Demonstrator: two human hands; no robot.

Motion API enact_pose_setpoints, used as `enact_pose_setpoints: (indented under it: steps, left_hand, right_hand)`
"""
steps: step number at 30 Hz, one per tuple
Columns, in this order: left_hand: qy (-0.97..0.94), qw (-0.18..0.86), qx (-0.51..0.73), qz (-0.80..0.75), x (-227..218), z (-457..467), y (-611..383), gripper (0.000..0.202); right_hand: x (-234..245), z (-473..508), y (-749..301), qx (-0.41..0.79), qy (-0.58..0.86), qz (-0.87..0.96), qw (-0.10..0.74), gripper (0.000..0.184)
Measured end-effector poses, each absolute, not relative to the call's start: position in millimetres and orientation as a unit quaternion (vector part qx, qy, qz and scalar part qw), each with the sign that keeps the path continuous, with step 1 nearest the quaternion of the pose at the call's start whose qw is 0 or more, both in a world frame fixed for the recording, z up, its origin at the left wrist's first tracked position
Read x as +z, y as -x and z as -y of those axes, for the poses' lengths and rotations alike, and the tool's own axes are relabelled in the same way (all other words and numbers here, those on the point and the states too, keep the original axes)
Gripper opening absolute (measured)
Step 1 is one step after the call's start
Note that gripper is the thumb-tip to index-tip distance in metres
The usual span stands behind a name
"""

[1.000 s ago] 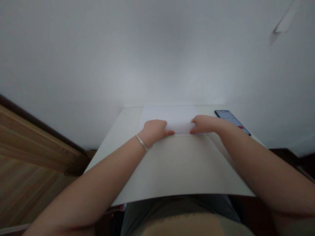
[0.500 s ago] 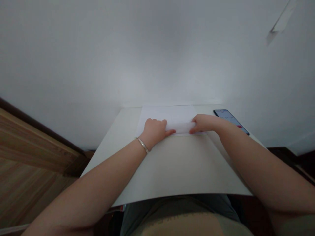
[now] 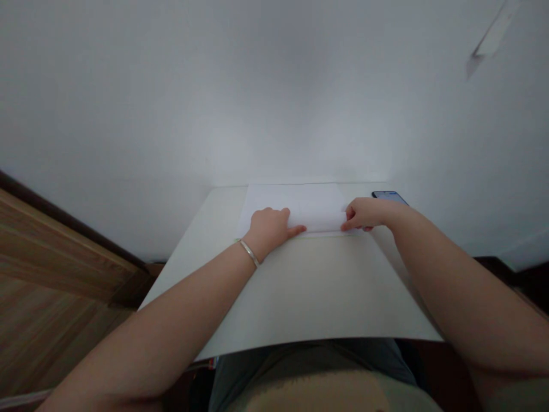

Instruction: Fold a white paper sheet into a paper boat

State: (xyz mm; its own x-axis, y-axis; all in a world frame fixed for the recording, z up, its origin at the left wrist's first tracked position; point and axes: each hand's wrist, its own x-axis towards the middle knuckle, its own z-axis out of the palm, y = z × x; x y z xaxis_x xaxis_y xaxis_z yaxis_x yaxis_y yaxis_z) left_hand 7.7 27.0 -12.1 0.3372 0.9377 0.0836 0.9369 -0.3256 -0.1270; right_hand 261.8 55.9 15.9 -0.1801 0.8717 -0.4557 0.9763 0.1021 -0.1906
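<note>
A white sheet of paper lies at the far side of a white table, its near edge folded up. My left hand, with a silver bangle on the wrist, presses the left end of the fold, fingers curled and thumb stretched along the edge. At the right end of the fold my right hand rests with its fingers curled and pinched on the paper's edge.
A dark phone with a lit screen lies at the table's far right, mostly hidden behind my right wrist. A white wall rises just behind the table. Wooden panelling runs along the left. My lap shows below the near edge.
My right hand has slid to the right along the fold, now covering most of the phone. My left hand has barely moved.
</note>
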Motion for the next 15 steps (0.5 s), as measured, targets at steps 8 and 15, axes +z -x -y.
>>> enact_pose_setpoints:
  steps: [8, 15]
  left_hand:
    - [0.815, 0.08, -0.003, 0.574, -11.8, -27.2, -8.3, 0.072]
    - [0.812, 0.076, 0.002, 0.579, -8.3, -25.1, -9.4, 0.072]
  right_hand:
    - [16.7, -53.7, -258.6, -0.261, -0.656, -0.701, 0.104, 0.026]
    - [15.0, -55.3, -259.0, -0.243, -0.665, -0.697, 0.111, 0.028]
